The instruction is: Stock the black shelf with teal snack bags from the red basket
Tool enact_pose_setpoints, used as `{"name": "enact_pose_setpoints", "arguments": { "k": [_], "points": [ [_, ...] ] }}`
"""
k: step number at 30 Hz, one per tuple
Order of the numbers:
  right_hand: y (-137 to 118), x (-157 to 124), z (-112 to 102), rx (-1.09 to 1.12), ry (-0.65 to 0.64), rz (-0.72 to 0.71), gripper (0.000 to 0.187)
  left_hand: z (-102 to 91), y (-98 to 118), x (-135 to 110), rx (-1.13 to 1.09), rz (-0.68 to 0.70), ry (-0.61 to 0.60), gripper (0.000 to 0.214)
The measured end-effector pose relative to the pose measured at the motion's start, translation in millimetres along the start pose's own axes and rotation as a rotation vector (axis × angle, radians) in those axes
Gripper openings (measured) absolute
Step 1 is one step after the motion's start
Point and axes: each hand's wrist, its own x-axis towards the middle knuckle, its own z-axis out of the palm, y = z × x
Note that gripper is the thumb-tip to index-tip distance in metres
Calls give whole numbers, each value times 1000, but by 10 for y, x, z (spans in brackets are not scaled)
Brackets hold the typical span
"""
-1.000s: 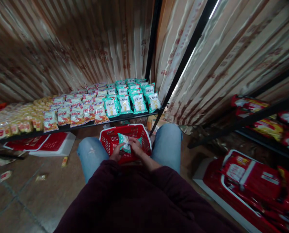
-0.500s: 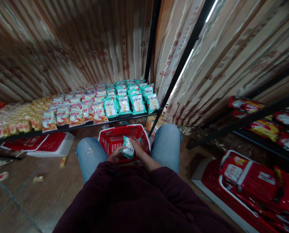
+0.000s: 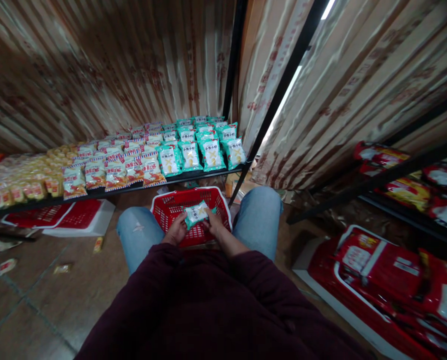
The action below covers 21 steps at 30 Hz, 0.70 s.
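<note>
Between my knees, a teal-and-white snack bag [image 3: 196, 214] is held lengthwise over a red plastic basket [image 3: 166, 204]. My left hand [image 3: 177, 229] grips the bag's left end, and my right hand [image 3: 213, 223] grips its right end. Both hands are closed on it, with the thumbs on the upper face. The basket has a white rim, and no other bag shows inside it, though my hands hide part of its floor. Just beyond it, matching teal snack bags [image 3: 212, 154] stand in rows on a low black shelf [image 3: 133, 188].
White-and-orange snack bags [image 3: 115, 173] and small yellow packs [image 3: 34, 189] fill the shelf leftward. Under it lies a red basket [image 3: 81, 215]. Loose packets [image 3: 98, 244] lie on the floor. At right, a basket holds red bags [image 3: 392, 267]. A slanting black post [image 3: 263, 131] stands ahead.
The snack bag has turned from tilted upright to nearly level between my hands. My left hand has moved to its left end, and my right hand has shifted to its right end.
</note>
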Motion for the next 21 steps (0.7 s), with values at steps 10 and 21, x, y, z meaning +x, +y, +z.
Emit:
{"name": "enact_pose_setpoints", "arguments": {
  "k": [10, 21],
  "points": [
    [39, -34, 44, -133, -135, 42, 25, -77, 48, 79, -78, 105, 231, 14],
    [166, 7, -32, -526, -454, -152, 44, -80, 97, 62, -82, 166, 425, 19]
  ]
}}
